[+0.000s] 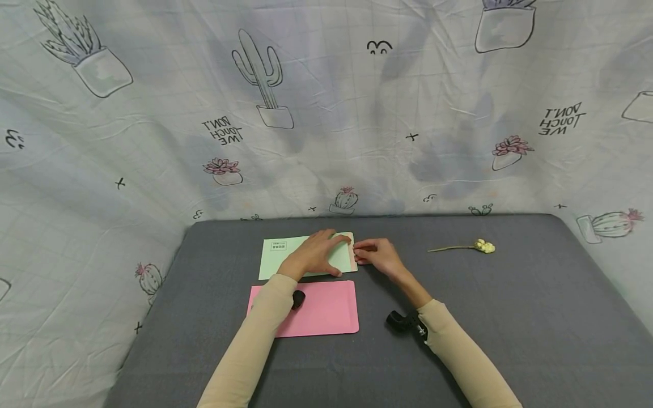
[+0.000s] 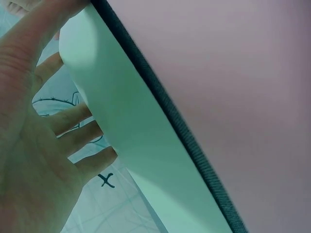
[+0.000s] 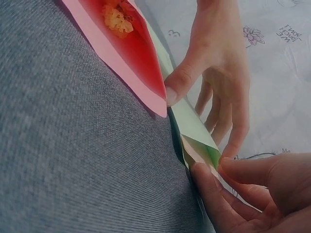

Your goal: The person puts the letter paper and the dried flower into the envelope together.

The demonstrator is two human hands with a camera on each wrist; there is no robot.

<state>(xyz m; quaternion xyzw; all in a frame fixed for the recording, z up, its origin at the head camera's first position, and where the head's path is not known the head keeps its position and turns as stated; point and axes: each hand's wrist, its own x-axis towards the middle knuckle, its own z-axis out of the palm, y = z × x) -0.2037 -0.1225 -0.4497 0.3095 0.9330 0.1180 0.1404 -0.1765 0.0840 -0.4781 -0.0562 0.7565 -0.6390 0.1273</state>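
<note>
A pale green envelope (image 1: 283,262) lies near the back of the table, a peach strip along its right end. My left hand (image 1: 319,252) spans it, thumb at the near edge and fingers spread toward the far edge. At the right end, my right hand (image 1: 378,256) pinches the envelope's edge between thumb and bent fingers. The right wrist view shows that end parted, with a darker green inside (image 3: 210,154) and the thumb (image 3: 206,177) on the peach strip. In front lies a pink envelope (image 1: 326,309), its end gaping around a yellow flower (image 3: 119,22) inside a red interior.
A yellow dried flower (image 1: 484,246) on a thin stem lies to the right on the grey table (image 1: 510,317). A printed cloth (image 1: 326,113) hangs behind it. Black wrist cameras (image 1: 400,321) sit on both forearms, the left one over the pink envelope.
</note>
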